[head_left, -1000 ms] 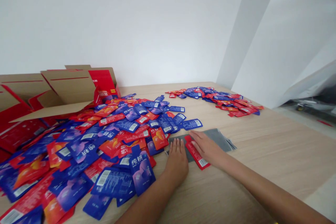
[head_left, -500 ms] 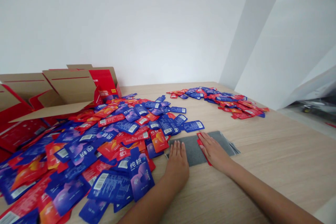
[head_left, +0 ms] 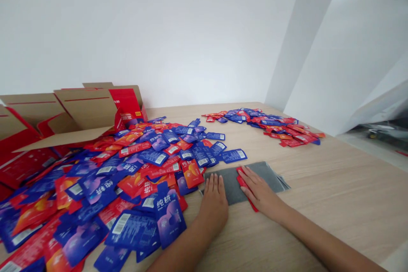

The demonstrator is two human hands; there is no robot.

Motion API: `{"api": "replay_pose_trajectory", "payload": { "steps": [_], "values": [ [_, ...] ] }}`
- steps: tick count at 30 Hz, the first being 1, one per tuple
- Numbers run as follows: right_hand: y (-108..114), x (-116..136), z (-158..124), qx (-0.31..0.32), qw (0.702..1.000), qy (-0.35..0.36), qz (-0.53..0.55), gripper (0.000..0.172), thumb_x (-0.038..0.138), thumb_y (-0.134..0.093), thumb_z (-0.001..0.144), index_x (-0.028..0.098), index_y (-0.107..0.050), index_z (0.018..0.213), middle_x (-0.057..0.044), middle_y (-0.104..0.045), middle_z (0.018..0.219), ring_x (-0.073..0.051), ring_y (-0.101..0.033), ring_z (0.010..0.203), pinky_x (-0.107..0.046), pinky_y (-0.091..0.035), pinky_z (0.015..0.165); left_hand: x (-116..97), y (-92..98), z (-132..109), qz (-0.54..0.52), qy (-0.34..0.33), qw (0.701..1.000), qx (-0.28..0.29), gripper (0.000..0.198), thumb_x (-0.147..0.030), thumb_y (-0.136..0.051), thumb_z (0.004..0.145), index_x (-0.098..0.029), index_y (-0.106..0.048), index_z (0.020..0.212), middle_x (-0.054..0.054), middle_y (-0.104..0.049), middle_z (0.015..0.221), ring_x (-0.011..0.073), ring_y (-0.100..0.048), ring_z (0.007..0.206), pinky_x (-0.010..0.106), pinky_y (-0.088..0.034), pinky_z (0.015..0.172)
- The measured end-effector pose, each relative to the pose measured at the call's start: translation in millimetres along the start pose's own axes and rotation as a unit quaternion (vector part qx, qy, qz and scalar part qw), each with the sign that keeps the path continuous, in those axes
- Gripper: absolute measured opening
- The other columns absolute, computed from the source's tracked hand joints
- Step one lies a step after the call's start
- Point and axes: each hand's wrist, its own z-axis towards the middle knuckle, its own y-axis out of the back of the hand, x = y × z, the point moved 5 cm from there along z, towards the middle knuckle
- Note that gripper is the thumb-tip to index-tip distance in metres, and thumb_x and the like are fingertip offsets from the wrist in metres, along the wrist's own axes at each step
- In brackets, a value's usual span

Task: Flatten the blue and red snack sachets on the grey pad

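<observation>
A folded grey cloth (head_left: 231,181) lies flat on the wooden table in front of me. My left hand (head_left: 216,199) is pressed on its left end, palm down, with the fingers stretched out. Flat on the cloth is a red sachet (head_left: 241,182), partly covered by my right hand (head_left: 259,189). The fingers of that hand are extended over the sachet, not wrapped round it. Close to my left hand, a blue sachet (head_left: 168,216) and a red-orange sachet (head_left: 192,173) lie at the edge of a large mixed heap.
Open red cardboard boxes (head_left: 86,108) with brown insides stand at the back left, behind the heap of red and blue sachets (head_left: 127,178). A smaller pile of sachets (head_left: 270,123) lies at the far right of the table (head_left: 334,182). A white wall rises behind.
My right hand and the red sachet under it have shifted slightly towards me and to the left on the cloth. My left hand stays in place. The view has tilted a little.
</observation>
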Motion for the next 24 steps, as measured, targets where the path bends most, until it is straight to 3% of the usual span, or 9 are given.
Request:
{"api": "replay_pose_trajectory", "payload": {
  "steps": [6,12,16,20,24],
  "values": [
    [-6.4,9.3,-16.4,-0.048,0.998,0.044,-0.008,0.051,0.037,-0.03,0.094,0.013,-0.035,0.138,-0.013,-0.027,0.147,-0.023,-0.02,0.136,-0.045,-0.03,0.107,-2.6,4.2,0.1,-0.001,-0.003,1.0,0.02,0.059,-0.01,-0.036,0.078,0.001,-0.031,0.135,0.022,-0.032,0.141,0.0307,-0.024,0.132,0.043,-0.025,0.106],
    [-8.7,14.6,34.0,0.013,0.999,0.044,-0.012,0.05,0.035,-0.03,0.094,0.009,-0.04,0.135,-0.017,-0.03,0.145,-0.023,-0.023,0.135,-0.043,-0.028,0.108,-1.7,5.6,1.8,-0.005,-0.002,1.0,0.021,0.058,-0.01,-0.036,0.077,0.001,-0.033,0.134,0.022,-0.034,0.14,0.0304,-0.025,0.131,0.044,-0.025,0.106],
    [-6.1,19.0,51.9,0.007,0.999,0.035,-0.013,0.052,0.037,-0.035,0.092,0.006,-0.042,0.133,-0.02,-0.033,0.143,-0.025,-0.025,0.134,-0.045,-0.027,0.108,-1.2,6.4,1.7,-0.007,-0.003,1.0,0.023,0.058,-0.01,-0.035,0.078,0.001,-0.033,0.134,0.022,-0.034,0.14,0.0296,-0.025,0.131,0.043,-0.026,0.106],
    [-5.3,28.0,30.7,0.021,0.999,0.036,-0.005,0.063,0.043,-0.045,0.086,0.005,-0.038,0.135,-0.021,-0.027,0.145,-0.027,-0.02,0.135,-0.046,-0.026,0.108,-0.9,7.2,1.4,-0.017,0.0,1.0,0.027,0.058,-0.01,-0.035,0.078,0.001,-0.033,0.135,0.021,-0.033,0.14,0.029,-0.024,0.132,0.042,-0.025,0.106],
    [-4.4,37.6,6.2,0.063,0.997,0.032,0.023,0.062,0.022,-0.047,0.078,0.004,-0.036,0.136,-0.02,-0.025,0.146,-0.027,-0.018,0.136,-0.047,-0.023,0.109,-0.7,8.6,1.3,-0.026,0.003,0.999,0.025,0.059,-0.01,-0.036,0.077,0.001,-0.033,0.135,0.022,-0.032,0.141,0.0294,-0.025,0.132,0.043,-0.025,0.106]
  ]
}}
